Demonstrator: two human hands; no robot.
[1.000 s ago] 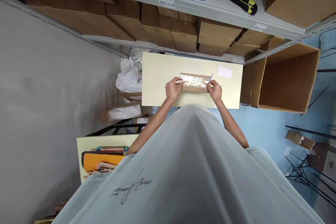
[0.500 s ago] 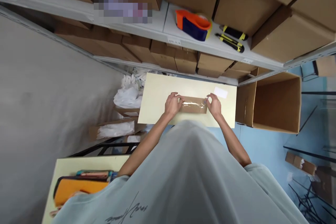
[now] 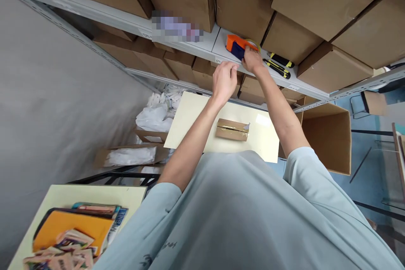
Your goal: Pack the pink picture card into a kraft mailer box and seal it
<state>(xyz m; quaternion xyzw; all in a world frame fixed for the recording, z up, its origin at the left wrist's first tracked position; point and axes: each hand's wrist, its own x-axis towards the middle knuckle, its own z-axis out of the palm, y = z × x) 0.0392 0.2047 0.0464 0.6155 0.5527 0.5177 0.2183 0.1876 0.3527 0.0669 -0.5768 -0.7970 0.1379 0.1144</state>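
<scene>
My right hand [image 3: 252,60] reaches to the shelf with its fingers closed around the end of an orange and dark-blue tape dispenser [image 3: 236,47]. The dispenser still lies on the shelf board, and my fingers hide part of it. In front of the shelf edge, my left hand [image 3: 224,79] is raised with its fingers loosely bent and apart from the thumb. I see nothing in it. Below both hands, a small brown cardboard box [image 3: 232,134] lies on the pale tabletop [image 3: 193,114]. Shiny clear tape shows on it, and a bit sticks up at its right end.
Two black-and-yellow utility knives [image 3: 278,68] lie on the shelf [image 3: 218,46], right of the dispenser. Cardboard boxes [image 3: 242,8] fill the shelf behind. A large open carton [image 3: 329,135] stands right of the table. At lower left, a side table [image 3: 126,194] bears an orange pouch [image 3: 85,228].
Both hands have left the small box and moved up to the shelf. My right hand has taken hold of the tape dispenser. The box stays on the table, its seam now showing.
</scene>
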